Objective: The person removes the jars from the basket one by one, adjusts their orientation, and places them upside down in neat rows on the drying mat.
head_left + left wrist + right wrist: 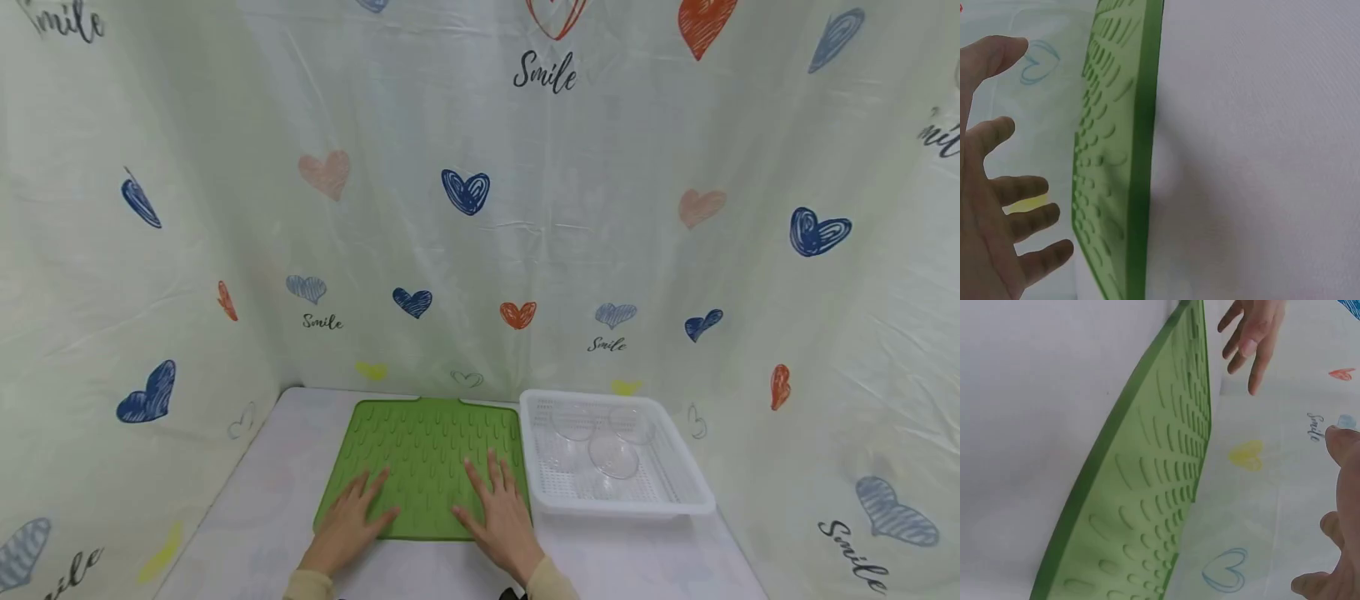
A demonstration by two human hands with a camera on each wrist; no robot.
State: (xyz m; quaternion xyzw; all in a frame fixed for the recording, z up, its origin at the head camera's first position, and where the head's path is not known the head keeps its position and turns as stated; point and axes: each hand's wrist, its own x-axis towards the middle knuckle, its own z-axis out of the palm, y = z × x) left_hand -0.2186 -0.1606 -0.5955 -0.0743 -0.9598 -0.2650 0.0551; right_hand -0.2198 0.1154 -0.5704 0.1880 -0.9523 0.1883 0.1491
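A green mat point(423, 467) with raised drop-shaped bumps lies flat on the white-covered table. Over its front left part, my left hand point(348, 521) is held with the fingers spread and nothing in it. My right hand point(498, 517) is over the front right part, also spread and holding nothing. In the left wrist view, a gap shows between the left fingers point(1029, 187) and the mat's surface. The right wrist view has the right hand point(1341, 537) at its right edge, apart from the mat, and the left hand point(1260, 331) at the top.
Right beside the mat stands a white perforated plastic basket point(622, 504) with several clear round glass-like pieces point(613, 457) inside. The white tablecloth point(255, 508) shows to the left. A pale curtain point(480, 250) printed with hearts and "Smile" hangs behind and along both sides.
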